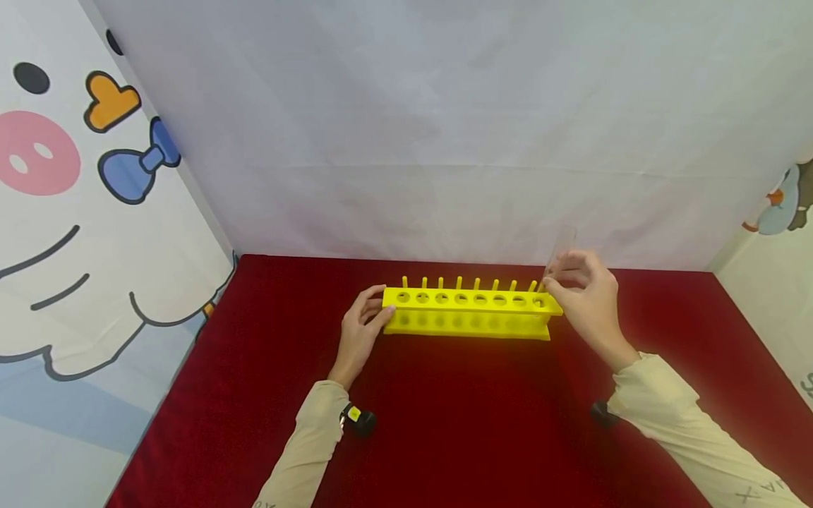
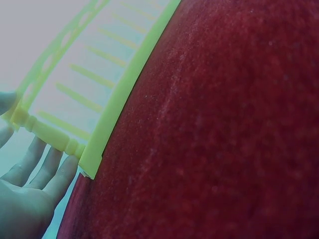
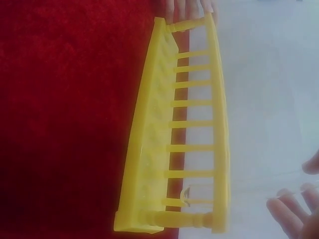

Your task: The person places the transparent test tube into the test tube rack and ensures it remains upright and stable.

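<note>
A yellow test tube rack with a row of holes and upright pegs stands on the red cloth. At its left end, my left hand holds the rack, thumb at the front of the top plate and fingers along the end post. A clear glass test tube is pinched between my right hand's thumb and fingers above the rack's right end. The right wrist view shows the tube passing through the hole nearest that end, its rounded bottom between the top plate and the base.
Dark red cloth covers the table. A pale curtain hangs behind its far edge. Cartoon-printed panels stand at the left and right. Each wrist wears a small dark camera.
</note>
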### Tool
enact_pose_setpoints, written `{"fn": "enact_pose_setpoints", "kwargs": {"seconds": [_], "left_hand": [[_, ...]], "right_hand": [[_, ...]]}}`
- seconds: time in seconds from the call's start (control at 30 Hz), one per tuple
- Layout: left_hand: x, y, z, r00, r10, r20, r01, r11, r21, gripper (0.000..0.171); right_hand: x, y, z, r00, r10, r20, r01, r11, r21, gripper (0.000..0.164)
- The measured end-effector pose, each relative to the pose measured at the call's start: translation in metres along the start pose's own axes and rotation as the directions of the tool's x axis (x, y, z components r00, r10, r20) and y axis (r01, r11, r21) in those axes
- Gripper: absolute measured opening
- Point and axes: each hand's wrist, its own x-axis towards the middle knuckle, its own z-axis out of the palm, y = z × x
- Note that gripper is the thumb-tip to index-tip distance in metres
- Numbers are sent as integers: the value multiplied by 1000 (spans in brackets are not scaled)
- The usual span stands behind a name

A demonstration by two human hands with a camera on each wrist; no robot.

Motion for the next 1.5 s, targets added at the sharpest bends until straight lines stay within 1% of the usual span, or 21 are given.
{"fn": "enact_pose_setpoints", "kwargs": {"seconds": [0.1, 0.2, 0.3, 0.57, 0.7, 0.93, 0.97, 1.13, 1.37, 1.5], "left_hand": [[0, -3, 1, 1000, 7, -11, -6, 1000, 7, 43], [0, -6, 1, 999, 26, -23, -26, 1000, 16, 42], [0, -7, 2, 999, 42, -29, -41, 999, 18, 42], [0, -8, 2, 998, 48, -29, -47, 999, 22, 44], [0, -7, 1, 998, 46, -30, -45, 999, 19, 42], [-11, 28, 1, 1000, 11, 7, -11, 1000, 20, 43], [-11, 29, 1, 1000, 18, 7, -18, 1000, 21, 43], [-12, 29, 1, 1000, 16, 5, -16, 1000, 20, 43], [-11, 29, 1, 1000, 4, 6, -4, 1000, 24, 43], [-5, 13, 0, 1000, -3, 4, 3, 1000, 12, 44]], "right_hand": [[-1, -1, 0, 1000, 5, 0, -5, 1000, -5, 28], [-1, -1, 0, 1000, 9, 4, -9, 1000, -11, 28], [-1, 3, 0, 1000, 9, 9, -9, 1000, -12, 28], [2, 38, 1, 1000, 17, 2, -17, 999, -47, 29], [1, 43, 2, 1000, 18, 8, -18, 999, -42, 30], [0, 46, 3, 1000, 30, 9, -29, 997, -72, 29], [0, 47, 3, 999, 35, 10, -34, 997, -67, 29], [-2, 48, 4, 998, 59, 15, -58, 997, -49, 30], [-4, 50, 4, 997, 73, 22, -71, 993, -97, 26], [-4, 51, 4, 997, 68, 24, -65, 993, -95, 25]]}}
